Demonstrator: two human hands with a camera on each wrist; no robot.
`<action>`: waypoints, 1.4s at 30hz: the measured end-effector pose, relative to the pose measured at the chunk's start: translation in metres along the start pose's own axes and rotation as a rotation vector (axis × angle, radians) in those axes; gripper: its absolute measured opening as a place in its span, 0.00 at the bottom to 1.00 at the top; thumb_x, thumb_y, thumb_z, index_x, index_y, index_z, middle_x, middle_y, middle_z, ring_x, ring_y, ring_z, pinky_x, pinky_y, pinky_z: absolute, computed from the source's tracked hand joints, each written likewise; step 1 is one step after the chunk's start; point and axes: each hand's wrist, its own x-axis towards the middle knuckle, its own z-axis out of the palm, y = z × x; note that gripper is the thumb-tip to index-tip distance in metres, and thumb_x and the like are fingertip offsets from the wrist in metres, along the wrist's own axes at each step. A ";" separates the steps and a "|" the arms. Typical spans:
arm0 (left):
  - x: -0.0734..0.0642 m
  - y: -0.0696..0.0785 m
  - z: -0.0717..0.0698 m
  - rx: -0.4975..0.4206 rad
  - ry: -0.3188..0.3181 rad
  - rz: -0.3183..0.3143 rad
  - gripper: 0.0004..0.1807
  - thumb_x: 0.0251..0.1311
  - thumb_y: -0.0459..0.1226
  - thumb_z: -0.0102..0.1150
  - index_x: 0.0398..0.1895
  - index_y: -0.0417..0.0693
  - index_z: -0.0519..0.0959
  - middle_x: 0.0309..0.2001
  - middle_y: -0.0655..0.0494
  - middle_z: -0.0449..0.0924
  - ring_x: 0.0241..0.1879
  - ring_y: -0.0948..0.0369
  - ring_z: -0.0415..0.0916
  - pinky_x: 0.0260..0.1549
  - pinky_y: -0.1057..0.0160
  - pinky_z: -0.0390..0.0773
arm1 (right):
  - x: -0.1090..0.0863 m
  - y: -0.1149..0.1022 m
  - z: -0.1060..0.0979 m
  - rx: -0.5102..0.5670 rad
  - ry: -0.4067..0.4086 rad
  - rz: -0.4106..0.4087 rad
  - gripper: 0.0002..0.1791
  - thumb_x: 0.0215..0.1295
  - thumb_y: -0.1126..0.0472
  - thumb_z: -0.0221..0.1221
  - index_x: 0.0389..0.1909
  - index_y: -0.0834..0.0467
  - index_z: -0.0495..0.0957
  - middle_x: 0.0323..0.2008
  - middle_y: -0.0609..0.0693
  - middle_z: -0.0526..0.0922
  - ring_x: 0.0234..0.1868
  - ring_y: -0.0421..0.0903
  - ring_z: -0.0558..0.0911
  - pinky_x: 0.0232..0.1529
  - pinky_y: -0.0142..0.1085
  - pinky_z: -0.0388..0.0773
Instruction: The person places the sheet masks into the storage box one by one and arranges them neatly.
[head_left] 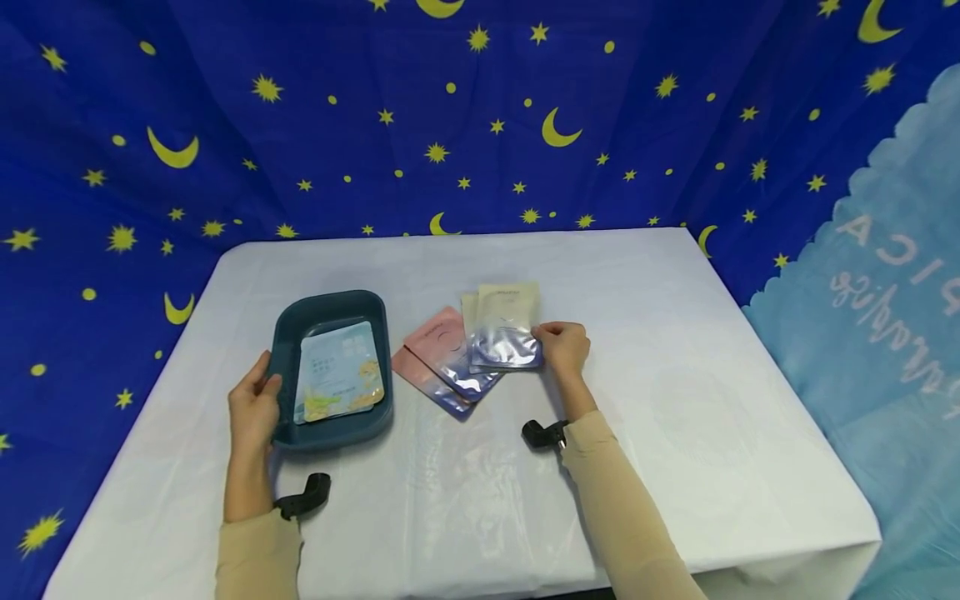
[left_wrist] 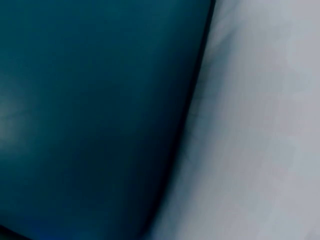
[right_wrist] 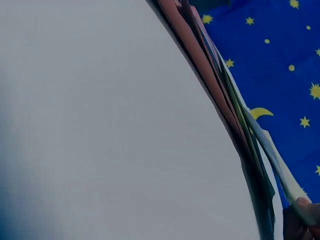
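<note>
My left hand [head_left: 253, 404] grips the left wall of a dark teal plastic basin [head_left: 381, 333], its thumb near the rim. Inside the basin lie light blue flat sachets [head_left: 337, 371], overlapping. To the right, my right hand [head_left: 566, 346] pinches the lower right corner of a cream sachet [head_left: 510, 312] with a shiny blue lower end. Another cream sachet [head_left: 469, 312] shows beneath it. Pink sachets [head_left: 442, 342] lie partly under the cream ones. The left wrist view shows the basin's side [left_wrist: 90, 100] close up; in the right wrist view, fingertips [right_wrist: 302, 202] hold the sachet's edge.
A white cloth [head_left: 465, 500] covers the table. Behind it hangs a dark blue curtain [head_left: 480, 83] with yellow moons and stars, and a light blue cloth [head_left: 885, 350] hangs on the right. A black wrist camera [head_left: 307, 496] sits on the left wrist, another camera [head_left: 542, 435] on the right.
</note>
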 end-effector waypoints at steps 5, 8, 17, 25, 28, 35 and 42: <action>-0.001 0.001 -0.001 0.002 -0.002 0.013 0.28 0.75 0.33 0.35 0.77 0.48 0.52 0.77 0.49 0.48 0.75 0.49 0.47 0.73 0.47 0.51 | 0.002 -0.013 -0.010 0.094 -0.016 0.015 0.11 0.59 0.58 0.67 0.35 0.62 0.88 0.33 0.57 0.89 0.34 0.52 0.84 0.40 0.41 0.78; -0.001 0.001 -0.001 -0.001 -0.001 0.025 0.28 0.75 0.33 0.35 0.77 0.48 0.52 0.77 0.48 0.48 0.76 0.49 0.45 0.73 0.47 0.51 | 0.001 -0.035 -0.016 0.178 -0.041 0.019 0.10 0.59 0.59 0.67 0.35 0.62 0.88 0.29 0.55 0.88 0.25 0.43 0.80 0.29 0.33 0.75; 0.000 0.001 -0.001 -0.009 0.012 0.039 0.27 0.75 0.32 0.36 0.76 0.46 0.54 0.76 0.43 0.51 0.74 0.48 0.48 0.71 0.45 0.53 | -0.026 -0.120 -0.003 0.378 -0.204 -0.135 0.09 0.58 0.62 0.68 0.33 0.66 0.87 0.21 0.50 0.83 0.18 0.35 0.75 0.22 0.27 0.72; -0.001 0.001 -0.001 -0.004 0.010 0.049 0.27 0.74 0.31 0.37 0.76 0.45 0.55 0.75 0.40 0.52 0.73 0.45 0.50 0.69 0.43 0.55 | -0.064 -0.153 0.047 0.313 -0.316 -0.254 0.07 0.58 0.61 0.69 0.28 0.62 0.88 0.22 0.52 0.86 0.17 0.36 0.75 0.20 0.27 0.71; -0.001 0.001 -0.001 -0.001 0.007 0.055 0.27 0.74 0.30 0.37 0.75 0.44 0.55 0.75 0.38 0.53 0.72 0.43 0.51 0.69 0.43 0.55 | -0.078 -0.157 0.064 0.214 -0.319 -0.291 0.07 0.57 0.58 0.69 0.26 0.58 0.88 0.22 0.50 0.87 0.19 0.36 0.76 0.21 0.26 0.70; 0.000 0.002 0.000 0.001 -0.007 0.064 0.27 0.74 0.30 0.37 0.75 0.43 0.54 0.75 0.38 0.52 0.73 0.43 0.51 0.70 0.43 0.54 | -0.103 -0.155 0.099 0.120 -0.328 -0.455 0.06 0.58 0.61 0.68 0.25 0.59 0.88 0.22 0.49 0.86 0.18 0.36 0.76 0.20 0.23 0.68; -0.001 0.001 -0.003 -0.011 -0.012 0.059 0.28 0.74 0.31 0.37 0.76 0.45 0.54 0.75 0.39 0.53 0.72 0.45 0.53 0.71 0.49 0.57 | -0.115 -0.147 0.111 0.061 -0.300 -0.595 0.10 0.61 0.55 0.67 0.36 0.57 0.89 0.29 0.48 0.89 0.26 0.38 0.83 0.23 0.22 0.71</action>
